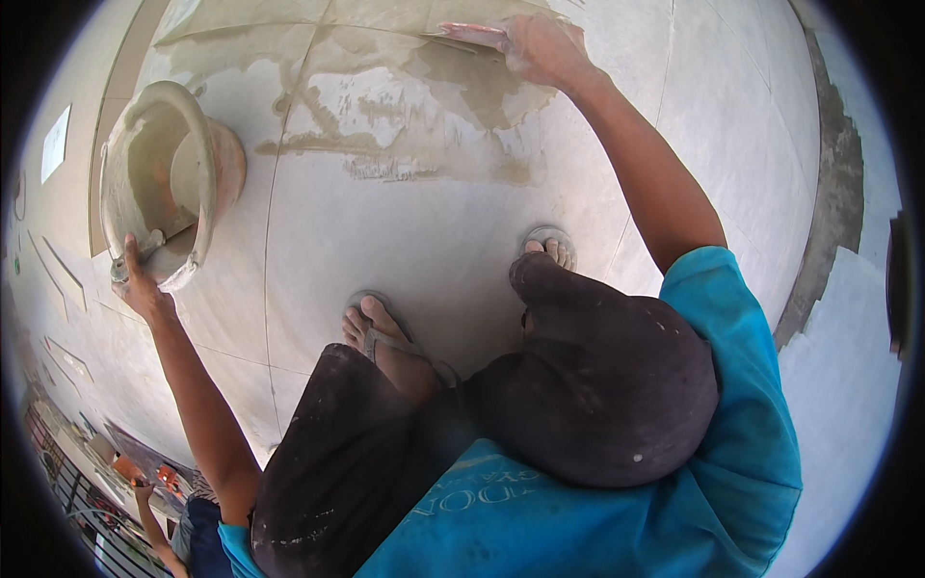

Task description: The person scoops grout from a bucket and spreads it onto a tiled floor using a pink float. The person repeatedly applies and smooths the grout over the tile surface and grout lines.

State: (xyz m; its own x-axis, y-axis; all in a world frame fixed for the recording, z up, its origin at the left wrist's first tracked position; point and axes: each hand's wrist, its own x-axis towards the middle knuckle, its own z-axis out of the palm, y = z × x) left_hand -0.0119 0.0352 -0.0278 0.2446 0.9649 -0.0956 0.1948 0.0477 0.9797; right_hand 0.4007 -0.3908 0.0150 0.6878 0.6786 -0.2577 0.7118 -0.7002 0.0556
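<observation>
My left hand (pixel 142 281) is closed on the near rim of a grout-smeared bucket (pixel 224 164), which tilts toward me with murky wet mix and a dark tool partly visible inside. My right hand (pixel 541 50) grips a flat spreading tool (pixel 470 35) with a pinkish upper part, low over a patch of greenish-grey wet slurry (pixel 453 82) smeared across pale square floor tiles (pixel 308 241). My two feet in sandals are between my hands, below the smeared patch.
Flat pieces (pixel 58 270) lie at the far left. Another person (pixel 169 539) is at lower left, near a black metal railing (pixel 92 530) and orange items. At right, a rough grey strip (pixel 833 164) runs along the tile edge beside a paler surface.
</observation>
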